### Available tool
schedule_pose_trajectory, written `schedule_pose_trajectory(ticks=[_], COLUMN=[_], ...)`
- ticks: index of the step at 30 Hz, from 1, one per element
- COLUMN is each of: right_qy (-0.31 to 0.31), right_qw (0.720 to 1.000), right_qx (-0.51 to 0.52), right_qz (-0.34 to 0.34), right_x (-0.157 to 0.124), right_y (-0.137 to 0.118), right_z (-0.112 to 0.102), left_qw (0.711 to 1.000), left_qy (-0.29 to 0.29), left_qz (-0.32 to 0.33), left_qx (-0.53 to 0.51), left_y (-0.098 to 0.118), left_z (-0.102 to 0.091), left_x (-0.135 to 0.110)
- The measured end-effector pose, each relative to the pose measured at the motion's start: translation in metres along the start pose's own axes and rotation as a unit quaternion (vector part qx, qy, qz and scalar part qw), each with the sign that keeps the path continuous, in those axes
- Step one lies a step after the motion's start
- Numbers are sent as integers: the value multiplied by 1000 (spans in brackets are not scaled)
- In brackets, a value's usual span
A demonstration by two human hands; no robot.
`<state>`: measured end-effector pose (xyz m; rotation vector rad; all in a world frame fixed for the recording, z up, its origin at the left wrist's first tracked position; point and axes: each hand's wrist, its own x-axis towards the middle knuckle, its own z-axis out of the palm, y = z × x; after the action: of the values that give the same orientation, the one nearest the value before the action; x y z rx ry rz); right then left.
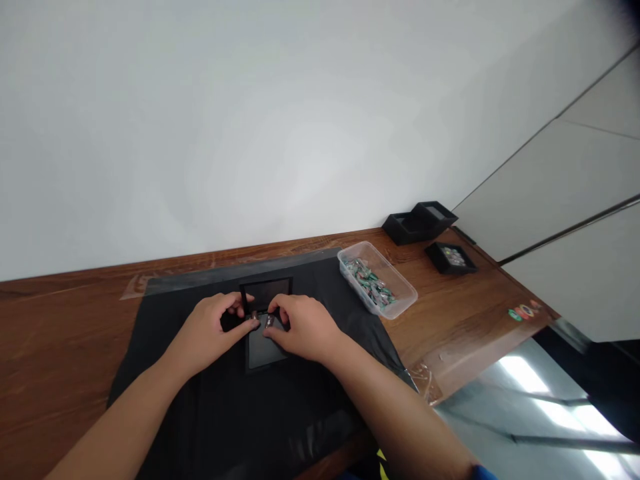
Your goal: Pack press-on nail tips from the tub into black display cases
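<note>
A black hinged box (263, 350) with a grey inner face lies open on a black sheet (225, 413), its dark lid (267, 290) raised at the back. My left hand (213, 327) is at the box's left edge, its thumb over a small brownish piece (255, 315) and its fingertips beside the lid. From the right, my right hand (305, 323) pinches a small shiny piece (270, 321) between thumb and forefinger, just above the grey face. Both pieces are too small to name. Whether the left fingers grip their piece or only touch it is hard to see.
A clear plastic tub (403, 290) of small green and silvery packets stands to the right. Farther back are stacked black boxes (407, 227) and a black tray (453, 259) with small pieces. Colourful round items (523, 312) lie near the wooden table's right edge. A white wall (250, 133) rises behind.
</note>
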<state>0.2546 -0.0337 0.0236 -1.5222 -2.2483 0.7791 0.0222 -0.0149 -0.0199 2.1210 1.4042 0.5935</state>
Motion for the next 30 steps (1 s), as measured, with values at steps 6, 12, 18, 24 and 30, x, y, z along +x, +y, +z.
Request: schedule_pose_trajectory(ticks=[6, 12, 18, 24, 30], right_qy=[-14, -33, -33, -38, -38], right_qw=[999, 999, 999, 998, 998], right_qx=[-14, -2, -3, -3, 1], right_qz=[27, -2, -20, -40, -55], right_x=[-1, 0, 1, 2, 2], right_y=[-5, -3, -1, -1, 0], right_z=[1, 4, 9, 9, 8], left_qw=[1000, 1000, 1000, 1000, 1000], left_qy=[-4, -4, 2, -1, -6], left_qz=[15, -6, 9, 18, 10], left_qx=[0, -17, 4, -1, 5], left_y=[-3, 3, 2, 0, 6], left_z=[0, -3, -2, -2, -4], left_x=[-1, 0, 0, 1, 1])
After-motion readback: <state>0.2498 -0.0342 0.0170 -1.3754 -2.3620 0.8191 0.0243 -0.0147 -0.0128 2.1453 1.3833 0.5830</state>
